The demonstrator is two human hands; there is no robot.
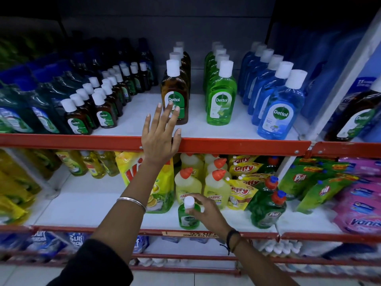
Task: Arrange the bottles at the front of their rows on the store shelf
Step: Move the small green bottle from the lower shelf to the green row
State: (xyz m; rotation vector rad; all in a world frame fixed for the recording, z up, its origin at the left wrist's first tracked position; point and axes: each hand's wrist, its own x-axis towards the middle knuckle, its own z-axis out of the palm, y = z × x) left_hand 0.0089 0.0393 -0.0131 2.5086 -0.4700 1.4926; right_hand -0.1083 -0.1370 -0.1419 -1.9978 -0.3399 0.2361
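On the upper shelf (237,144) stand rows of Dettol bottles with white caps. A brown bottle (175,87) heads the middle row, a green bottle (221,93) heads the row to its right, and a blue bottle (281,112) heads the row after that. My left hand (161,134) is open, fingers spread, just in front of the brown bottle's label, thumb over the red shelf lip. My right hand (204,210) grips a small green Dettol bottle (188,215) that stands at the front edge of the lower shelf.
Small brown Dettol bottles (99,104) fill rows at the upper left, beside dark green refill pouches (31,112). The lower shelf holds Harpic bottles (216,186), a Vim pouch (152,182), Giffy pouches (243,182), Pril bottles (268,205) and pink Vanish packs (358,203).
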